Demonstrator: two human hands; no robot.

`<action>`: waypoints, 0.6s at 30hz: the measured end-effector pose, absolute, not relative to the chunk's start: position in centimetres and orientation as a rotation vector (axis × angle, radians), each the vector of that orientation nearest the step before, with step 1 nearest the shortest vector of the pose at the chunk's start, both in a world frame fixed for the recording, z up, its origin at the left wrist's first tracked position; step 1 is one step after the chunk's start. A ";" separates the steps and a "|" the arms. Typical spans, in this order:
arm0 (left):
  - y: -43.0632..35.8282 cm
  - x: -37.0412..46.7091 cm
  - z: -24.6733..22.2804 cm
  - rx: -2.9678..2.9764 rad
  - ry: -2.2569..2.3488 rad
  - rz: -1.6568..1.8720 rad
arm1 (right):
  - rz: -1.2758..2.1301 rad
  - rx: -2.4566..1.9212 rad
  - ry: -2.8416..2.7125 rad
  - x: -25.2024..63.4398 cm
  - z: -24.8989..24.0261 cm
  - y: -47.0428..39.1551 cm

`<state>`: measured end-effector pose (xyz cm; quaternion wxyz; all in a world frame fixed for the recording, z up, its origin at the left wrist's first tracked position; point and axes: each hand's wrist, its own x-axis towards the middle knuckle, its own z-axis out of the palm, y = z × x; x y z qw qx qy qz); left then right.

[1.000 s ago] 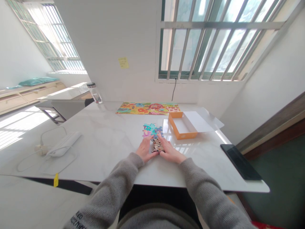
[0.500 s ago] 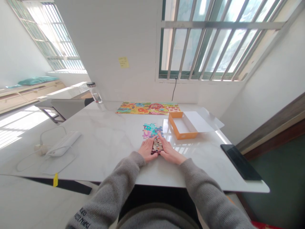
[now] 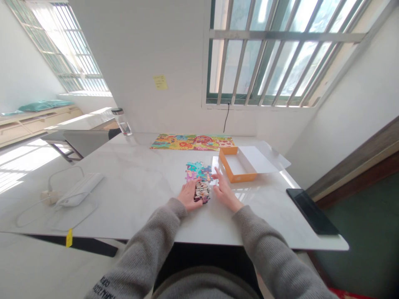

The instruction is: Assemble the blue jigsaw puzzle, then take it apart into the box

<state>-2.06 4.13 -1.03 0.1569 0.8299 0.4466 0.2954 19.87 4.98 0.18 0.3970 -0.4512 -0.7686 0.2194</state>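
A block of puzzle pieces [image 3: 202, 192], striped with pale and dark lines, lies on the white table in front of me. My left hand [image 3: 188, 195] wraps its left side, fingers along the far edge and thumb at the near one. Just right of the block, my right hand [image 3: 225, 192] is apart from it, fingers spread and nothing held. Beyond both hands lies a joined patch of jigsaw puzzle [image 3: 195, 169] in teal, pink and blue; its right end is near my right index finger.
An orange open box [image 3: 237, 178] with a raised clear-white lid stands to the right. A colourful animal picture strip [image 3: 187, 142] lies at the back. The table [image 3: 140, 178] also bears a bottle [image 3: 124, 123], a power strip with cables [image 3: 82, 191] and a black tablet [image 3: 311, 211].
My right hand has let go of the block's right side and moved right, its fingers spreading. My left hand stays on the block. The view has shifted slightly.
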 end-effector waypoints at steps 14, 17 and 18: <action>4.8 -4.7 -1.0 2.321 1.247 0.996 | 0.362 -1.395 -2.277 20.0 0.1 10.2; 4.7 -4.3 -1.2 2.295 1.124 1.009 | 0.418 -1.366 -2.265 20.2 0.1 10.8; 4.7 -4.3 -1.2 2.281 1.112 1.002 | 0.435 -1.341 -2.254 20.4 -0.1 10.8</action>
